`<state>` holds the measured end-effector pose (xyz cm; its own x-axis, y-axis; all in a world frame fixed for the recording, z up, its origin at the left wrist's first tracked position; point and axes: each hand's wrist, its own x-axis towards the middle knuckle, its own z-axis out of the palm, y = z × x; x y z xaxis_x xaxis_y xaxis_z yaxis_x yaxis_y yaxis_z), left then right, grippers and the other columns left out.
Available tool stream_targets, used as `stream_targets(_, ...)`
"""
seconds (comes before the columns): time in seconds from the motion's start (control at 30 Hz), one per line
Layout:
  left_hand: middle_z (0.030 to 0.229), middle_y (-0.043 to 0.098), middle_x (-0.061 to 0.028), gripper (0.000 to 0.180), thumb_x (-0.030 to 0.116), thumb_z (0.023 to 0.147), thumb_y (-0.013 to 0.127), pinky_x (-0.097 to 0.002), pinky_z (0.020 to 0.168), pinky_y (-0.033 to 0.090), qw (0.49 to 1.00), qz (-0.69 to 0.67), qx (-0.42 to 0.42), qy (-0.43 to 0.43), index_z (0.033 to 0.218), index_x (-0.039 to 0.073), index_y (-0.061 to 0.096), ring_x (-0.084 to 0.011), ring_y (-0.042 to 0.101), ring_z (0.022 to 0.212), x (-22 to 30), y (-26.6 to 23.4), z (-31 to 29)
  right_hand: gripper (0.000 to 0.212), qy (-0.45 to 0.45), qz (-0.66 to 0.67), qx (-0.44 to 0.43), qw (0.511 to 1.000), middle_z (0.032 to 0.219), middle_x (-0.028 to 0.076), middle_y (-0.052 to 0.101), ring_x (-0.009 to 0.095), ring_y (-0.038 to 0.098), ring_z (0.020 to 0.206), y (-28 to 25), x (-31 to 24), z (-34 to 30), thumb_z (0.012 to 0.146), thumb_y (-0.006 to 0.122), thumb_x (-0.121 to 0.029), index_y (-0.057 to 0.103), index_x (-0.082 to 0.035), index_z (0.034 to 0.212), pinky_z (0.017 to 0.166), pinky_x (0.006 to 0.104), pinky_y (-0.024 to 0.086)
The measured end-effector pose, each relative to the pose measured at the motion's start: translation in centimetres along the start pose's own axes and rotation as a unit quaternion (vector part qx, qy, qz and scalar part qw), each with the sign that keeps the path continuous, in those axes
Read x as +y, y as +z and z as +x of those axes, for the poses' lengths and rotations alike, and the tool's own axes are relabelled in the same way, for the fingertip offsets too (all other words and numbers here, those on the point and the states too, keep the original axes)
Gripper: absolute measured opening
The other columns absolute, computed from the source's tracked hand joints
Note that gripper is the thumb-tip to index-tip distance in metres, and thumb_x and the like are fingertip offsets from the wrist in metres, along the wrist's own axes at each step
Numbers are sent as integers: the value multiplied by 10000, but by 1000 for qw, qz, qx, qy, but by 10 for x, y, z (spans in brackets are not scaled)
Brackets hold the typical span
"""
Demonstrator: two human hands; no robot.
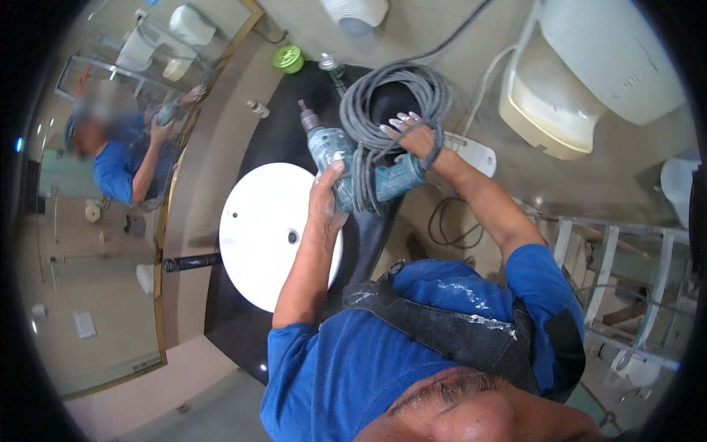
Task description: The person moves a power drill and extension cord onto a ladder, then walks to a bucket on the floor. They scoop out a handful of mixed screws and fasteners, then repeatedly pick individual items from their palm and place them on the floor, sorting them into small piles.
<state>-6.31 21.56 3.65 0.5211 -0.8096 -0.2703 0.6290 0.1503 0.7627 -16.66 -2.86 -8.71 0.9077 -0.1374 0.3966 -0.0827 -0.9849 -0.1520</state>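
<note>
My left hand (328,197) grips the body of a teal power drill (335,151), whose chuck points up and to the left over the black countertop (287,140). The drill's grey cable (383,96) is wound into a thick coil. That coil hangs round my right hand (412,136), whose fingers are spread through the loop just above the drill's handle (398,177). Both hands are raised above the right side of a round white basin (258,236).
A black tap (191,261) juts from the wall beside a gold-framed mirror (110,184) showing my reflection. A green lid (287,57), small bottle (258,109) and spray can (333,68) stand at the counter's far end. A white toilet (589,74) and metal ladder (611,280) are at the right.
</note>
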Motion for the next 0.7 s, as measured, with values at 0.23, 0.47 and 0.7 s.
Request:
stream_targets(0.23, 1174, 638, -155, 453, 107, 890, 648, -380, 931, 542, 997, 30, -29, 66, 1292, -30, 489, -259, 670, 1018, -12, 40, -19, 699, 121, 532, -122, 829, 1543, 195, 376, 343, 314, 1446, -87, -113, -121, 782, 640, -145, 454, -36, 1447, 1194, 452, 231)
stream_targets(0.47, 1149, 587, -82, 656, 19, 767, 772, -306, 919, 467, 928, 267, -115, 233, 1340, -19, 457, -162, 582, 992, -68, 123, -52, 444, 142, 585, -128, 788, 1170, 129, 649, 219, 601, 1100, -187, -142, -239, 1024, 502, -356, 596, 3, 1268, 989, 353, 438)
stream_targets(0.7, 1128, 607, -80, 698, 62, 700, 835, -317, 909, 489, 858, 335, -344, 183, 1299, -9, 483, -167, 609, 987, -12, 209, -97, 267, 255, 480, 156, 825, 985, 72, 683, 152, 634, 957, -295, -256, -245, 945, 684, -225, 663, -17, 1110, 854, 321, 493)
